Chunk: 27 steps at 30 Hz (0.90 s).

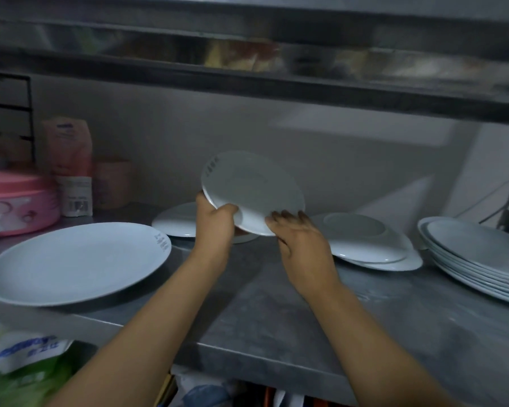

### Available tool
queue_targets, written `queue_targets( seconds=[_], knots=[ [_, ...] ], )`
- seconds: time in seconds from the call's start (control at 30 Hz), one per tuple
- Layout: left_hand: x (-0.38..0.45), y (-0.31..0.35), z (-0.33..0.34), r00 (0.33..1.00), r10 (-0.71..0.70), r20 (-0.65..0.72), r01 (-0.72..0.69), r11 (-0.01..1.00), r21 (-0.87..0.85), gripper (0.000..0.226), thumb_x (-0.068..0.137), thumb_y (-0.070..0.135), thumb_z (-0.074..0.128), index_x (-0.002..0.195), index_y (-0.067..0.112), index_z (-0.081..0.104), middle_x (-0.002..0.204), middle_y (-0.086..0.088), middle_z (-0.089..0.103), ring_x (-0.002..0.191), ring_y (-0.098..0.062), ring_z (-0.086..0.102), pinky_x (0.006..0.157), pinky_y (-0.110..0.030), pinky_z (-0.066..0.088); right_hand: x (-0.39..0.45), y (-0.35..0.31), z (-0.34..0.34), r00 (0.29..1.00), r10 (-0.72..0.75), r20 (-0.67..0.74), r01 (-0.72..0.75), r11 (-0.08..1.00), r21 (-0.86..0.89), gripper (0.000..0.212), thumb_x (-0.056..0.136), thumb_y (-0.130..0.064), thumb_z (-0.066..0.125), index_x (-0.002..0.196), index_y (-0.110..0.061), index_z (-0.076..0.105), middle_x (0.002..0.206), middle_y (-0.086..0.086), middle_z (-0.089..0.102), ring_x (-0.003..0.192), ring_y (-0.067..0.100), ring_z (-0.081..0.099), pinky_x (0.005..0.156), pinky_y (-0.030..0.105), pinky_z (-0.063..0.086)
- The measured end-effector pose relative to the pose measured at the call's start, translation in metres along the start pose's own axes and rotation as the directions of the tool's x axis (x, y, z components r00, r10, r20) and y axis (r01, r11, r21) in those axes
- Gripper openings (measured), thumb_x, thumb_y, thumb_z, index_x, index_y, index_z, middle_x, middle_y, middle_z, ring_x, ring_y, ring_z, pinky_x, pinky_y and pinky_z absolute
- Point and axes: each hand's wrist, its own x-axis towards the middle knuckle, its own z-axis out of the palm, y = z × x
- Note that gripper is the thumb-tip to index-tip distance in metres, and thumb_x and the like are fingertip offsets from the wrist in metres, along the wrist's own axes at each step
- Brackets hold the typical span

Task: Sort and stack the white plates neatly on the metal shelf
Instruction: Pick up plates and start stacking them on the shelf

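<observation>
Dull grey steel makes up the metal shelf [276, 318], its top scuffed and mottled, with a second steel shelf [247, 80] overhead that throws the back wall into shadow. At the middle, held up off the shelf and tilted toward the viewer, is a round white plate [253, 192], smooth and glazed, with a few small dark printed marks near its upper left rim, too blurred to read. Left hand [215, 221] grips its lower left edge, thumb curled over the face and fingers behind; right hand [300, 236] lies against the lower right edge with fingertips on the rim, and whether those fingers curl round it cannot be told. Just behind and below the left hand a white plate [174, 223] lies flat on the shelf, partly hidden by the wrist. To the right of the right hand sit two shallow white plates [365, 242], one resting in the other, the upper one with a raised round foot ring showing. Farther right, at the frame's edge, a slanting stack of white plates [476, 259] leans with its rims fanned out. On the near left a large oval white platter [77, 262] lies flat, with small dark illegible characters by its right rim. Behind it at far left stand a pink round lidded tub [15, 204], a tall pinkish packet [71, 168] with a barcode label, and a smaller pinkish container [112, 183]. At the bottom left corner a green and white plastic package [24, 365] bears blurred blue lettering.
</observation>
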Motion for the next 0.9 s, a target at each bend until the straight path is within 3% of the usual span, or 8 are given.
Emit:
queue_targets(
  seconds=[0.17,0.3,0.37,0.43,0.53,0.7,0.9],
  knots=[
    [-0.017,0.007,-0.010,0.998,-0.046,0.036,0.044,0.998,0.053,0.036,0.091,0.027,0.050,0.127,0.027,0.048,0.116,0.002,0.064,0.107,-0.019,0.062,0.096,-0.043,0.050,-0.007,-0.016,-0.022,1.000,0.028,0.011,-0.029,0.998,0.052,0.032,0.075,-0.001,0.059,0.102,-0.012,0.074,0.101,0.007,0.074,0.090,0.026,0.071,0.076,0.037,0.059],
    [-0.032,0.032,-0.026,0.990,0.034,0.136,-0.093,0.886,0.453,0.060,0.097,0.040,0.044,0.148,0.013,0.025,0.140,0.000,0.048,0.129,-0.018,0.044,0.098,-0.023,0.031,-0.023,-0.030,-0.051,0.998,0.020,0.055,-0.021,1.000,0.015,0.026,0.079,-0.006,0.059,0.100,-0.018,0.071,0.088,0.002,0.074,0.077,0.023,0.071,0.055,0.033,0.057],
    [-0.040,0.046,-0.035,0.979,0.061,0.194,-0.168,0.781,0.602,0.071,0.099,0.041,0.039,0.151,0.005,0.007,0.156,-0.009,0.024,0.143,-0.021,0.024,0.109,-0.025,0.021,-0.035,-0.032,-0.067,0.999,-0.008,0.049,0.008,1.000,0.004,0.027,0.077,-0.004,0.063,0.099,-0.017,0.072,0.090,0.000,0.074,0.079,0.021,0.071,0.060,0.031,0.058],
    [-0.048,0.058,-0.046,0.961,0.100,0.259,-0.257,0.678,0.689,0.070,0.101,0.040,0.034,0.151,0.005,0.001,0.160,-0.007,0.008,0.146,-0.018,0.010,0.113,-0.024,0.010,-0.046,-0.031,-0.087,0.998,-0.032,0.058,0.032,0.999,0.001,0.029,0.077,-0.004,0.065,0.101,-0.017,0.073,0.096,-0.001,0.075,0.084,0.018,0.071,0.068,0.030,0.059],
    [-0.055,0.067,-0.058,0.929,0.099,0.358,-0.352,0.541,0.764,0.062,0.102,0.039,0.029,0.151,0.009,0.007,0.160,-0.004,0.011,0.146,-0.015,0.010,0.115,-0.026,0.010,-0.062,-0.025,-0.110,0.990,-0.059,0.129,0.061,0.998,-0.011,0.026,0.078,-0.008,0.061,0.099,-0.019,0.072,0.093,-0.003,0.075,0.082,0.017,0.071,0.065,0.033,0.059],
    [-0.056,0.073,-0.064,0.862,-0.062,0.502,-0.475,0.245,0.845,0.055,0.103,0.035,0.026,0.150,0.009,0.019,0.157,-0.008,0.021,0.146,-0.020,0.014,0.118,-0.041,0.016,-0.076,-0.020,-0.122,0.943,-0.030,0.331,0.061,0.995,-0.083,0.031,0.071,0.001,0.067,0.092,-0.022,0.069,0.084,-0.001,0.072,0.076,0.019,0.069,0.058,0.038,0.057],
    [-0.062,0.067,-0.061,0.800,-0.188,0.570,-0.561,0.101,0.821,0.055,0.103,0.039,0.024,0.150,0.012,0.019,0.158,-0.005,0.020,0.147,-0.019,0.010,0.118,-0.043,0.010,-0.089,-0.023,-0.119,0.896,-0.068,0.439,0.135,0.983,-0.122,0.032,0.072,-0.001,0.060,0.094,-0.022,0.067,0.088,-0.004,0.071,0.079,0.018,0.068,0.061,0.034,0.056]
  ],
)
